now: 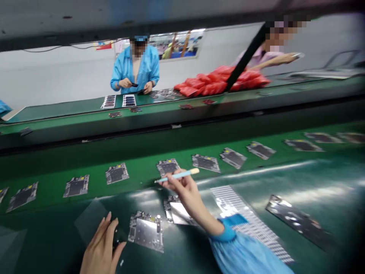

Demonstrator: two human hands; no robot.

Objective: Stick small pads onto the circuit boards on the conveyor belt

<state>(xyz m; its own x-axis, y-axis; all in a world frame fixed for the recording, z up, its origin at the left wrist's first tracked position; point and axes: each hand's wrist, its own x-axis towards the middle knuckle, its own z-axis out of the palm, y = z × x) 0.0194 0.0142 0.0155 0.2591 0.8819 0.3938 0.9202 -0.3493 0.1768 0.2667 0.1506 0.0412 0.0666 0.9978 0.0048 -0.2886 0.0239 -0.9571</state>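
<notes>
My right hand (184,190), in a blue sleeve, holds a thin light-blue stick tool (178,176) with a pale tip, reaching over the edge of the green belt near a grey metal frame part (167,166). My left hand (101,247) rests flat on the dark green bench, fingers together, touching a small dark item that I cannot make out. Beside it lies a shiny metal frame part (146,230). A second one (176,211) lies under my right wrist.
Several frame parts ride the green conveyor belt (137,184) in a row. A striped sheet (245,217) and a dark strip (299,220) lie on the bench at right. Across the belt, a person in a blue coat (135,68) and another person (270,53) work; red bags (216,82) are piled there.
</notes>
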